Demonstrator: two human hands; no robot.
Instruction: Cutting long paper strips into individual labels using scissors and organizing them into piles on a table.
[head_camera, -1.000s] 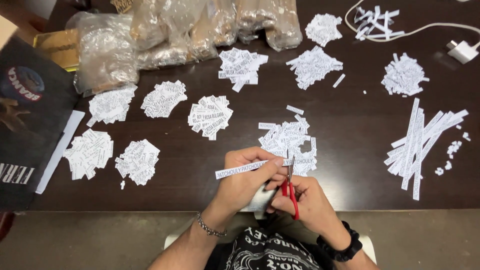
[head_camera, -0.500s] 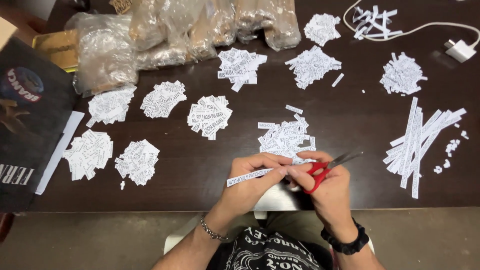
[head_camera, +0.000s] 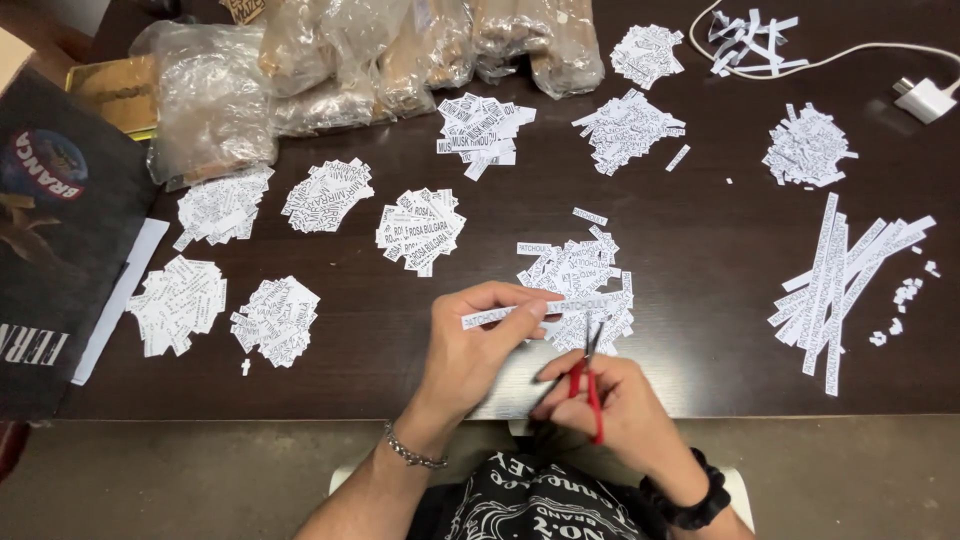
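Note:
My left hand (head_camera: 478, 345) pinches a long white printed paper strip (head_camera: 490, 317), holding it level above the dark wooden table (head_camera: 700, 270). My right hand (head_camera: 620, 405) grips red-handled scissors (head_camera: 585, 375), their blades pointing up at the strip's right part. Just behind the blades lies a pile of small cut paper labels (head_camera: 580, 280).
Several more piles of cut labels lie across the table, such as one (head_camera: 420, 230) in the middle. Long uncut strips (head_camera: 840, 285) lie at the right. Clear plastic bags (head_camera: 330, 70) sit at the back, a white charger and cable (head_camera: 925, 98) at the far right, a dark printed sheet (head_camera: 50, 240) at the left.
The scissors swung from pointing right to pointing up at the strip. My right hand has dropped lower, toward the table's edge. The left hand still holds the strip.

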